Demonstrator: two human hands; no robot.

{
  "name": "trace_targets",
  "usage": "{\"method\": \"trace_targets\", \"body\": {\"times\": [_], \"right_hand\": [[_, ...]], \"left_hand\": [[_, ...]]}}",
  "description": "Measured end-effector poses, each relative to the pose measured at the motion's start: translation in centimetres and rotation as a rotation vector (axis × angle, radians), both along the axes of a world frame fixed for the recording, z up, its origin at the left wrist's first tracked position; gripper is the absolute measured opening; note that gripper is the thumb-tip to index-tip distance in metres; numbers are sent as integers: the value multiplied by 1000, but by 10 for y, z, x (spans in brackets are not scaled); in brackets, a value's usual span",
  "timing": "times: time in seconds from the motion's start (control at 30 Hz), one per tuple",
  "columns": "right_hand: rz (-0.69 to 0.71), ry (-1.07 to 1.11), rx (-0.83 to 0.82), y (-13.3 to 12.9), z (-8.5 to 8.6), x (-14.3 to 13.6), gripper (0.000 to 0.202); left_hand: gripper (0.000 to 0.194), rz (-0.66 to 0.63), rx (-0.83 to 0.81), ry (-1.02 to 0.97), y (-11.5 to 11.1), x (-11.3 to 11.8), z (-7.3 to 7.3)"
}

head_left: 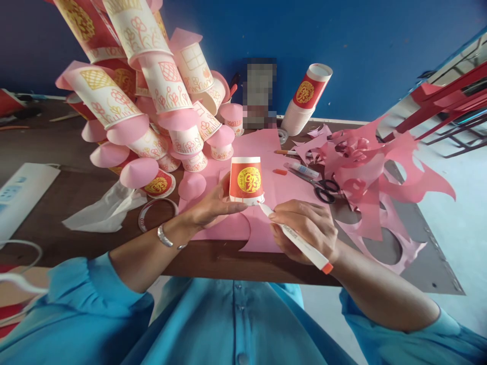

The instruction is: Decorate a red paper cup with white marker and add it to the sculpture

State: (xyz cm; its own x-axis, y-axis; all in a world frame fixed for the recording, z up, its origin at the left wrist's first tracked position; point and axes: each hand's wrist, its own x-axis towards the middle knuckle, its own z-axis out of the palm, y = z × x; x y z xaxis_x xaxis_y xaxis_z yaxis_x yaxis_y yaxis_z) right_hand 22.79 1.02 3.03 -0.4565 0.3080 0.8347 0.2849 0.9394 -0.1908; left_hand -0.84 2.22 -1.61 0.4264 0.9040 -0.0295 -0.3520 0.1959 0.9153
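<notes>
Near the table's front edge (228, 263), our left hand (213, 205) grips the paper cup (249, 180); our right hand (304, 228) grips a marker (305, 247), apparently drawing on the cup's lower band. Further strokes need steadiness.

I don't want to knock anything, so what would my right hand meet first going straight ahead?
Likely the red cup in your left hand: the marker in your right hand points at its rim, though depth is unclear.
</notes>
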Motion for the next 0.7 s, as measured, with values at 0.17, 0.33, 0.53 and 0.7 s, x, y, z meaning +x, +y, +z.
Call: {"method": "trace_targets", "body": {"times": [0.17, 0.33, 0.53, 0.7], "right_hand": [[-9, -14, -22, 0, 0, 2, 21], [-14, -26, -22, 0, 0, 1, 17], [-15, -62, -40, -1, 0, 2, 17], [8, -70, -78, -2, 4, 2, 20]], "left_hand": [[79, -39, 5, -2, -1, 0, 0], [83, -29, -9, 7, -2, 1, 1], [89, -33, -19, 14, -2, 0, 0], [85, -48, -18, 9, -2, -1, 1]]}}
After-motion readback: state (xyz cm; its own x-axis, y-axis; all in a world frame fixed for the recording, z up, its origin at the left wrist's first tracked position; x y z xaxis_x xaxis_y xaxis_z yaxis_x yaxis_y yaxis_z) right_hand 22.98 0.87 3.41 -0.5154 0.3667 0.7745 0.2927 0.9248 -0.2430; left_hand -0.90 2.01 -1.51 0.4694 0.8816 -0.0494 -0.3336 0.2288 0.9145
